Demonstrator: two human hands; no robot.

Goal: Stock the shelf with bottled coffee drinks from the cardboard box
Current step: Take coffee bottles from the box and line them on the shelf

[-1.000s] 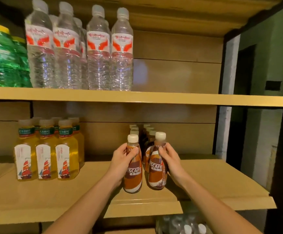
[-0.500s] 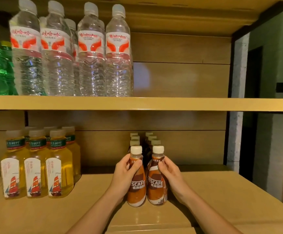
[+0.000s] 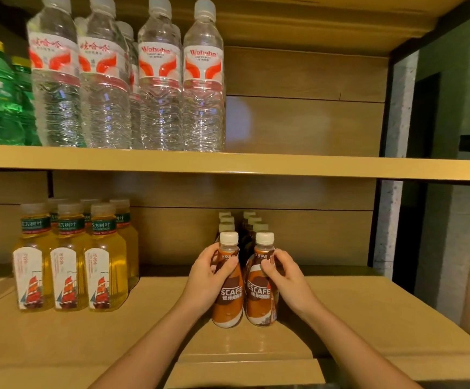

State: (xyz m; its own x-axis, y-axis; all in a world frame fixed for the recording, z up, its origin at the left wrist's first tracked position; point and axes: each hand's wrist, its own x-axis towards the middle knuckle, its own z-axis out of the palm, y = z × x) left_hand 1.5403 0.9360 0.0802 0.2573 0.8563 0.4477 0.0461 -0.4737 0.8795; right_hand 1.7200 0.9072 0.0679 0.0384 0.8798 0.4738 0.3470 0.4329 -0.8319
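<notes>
Standing upright, side by side on the smooth tan shelf (image 3: 88, 346), two waisted, white-capped bottles: the left hand (image 3: 208, 279) curls its fingers round the left coffee bottle (image 3: 228, 307), the right hand (image 3: 287, 279) round the right coffee bottle (image 3: 260, 307).

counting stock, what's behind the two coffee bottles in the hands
Behind the left coffee bottle and right coffee bottle stand two rows of bottles; about three pale caps show per row. Their bodies and labels are covered by the front pair, the left hand and right hand.
</notes>
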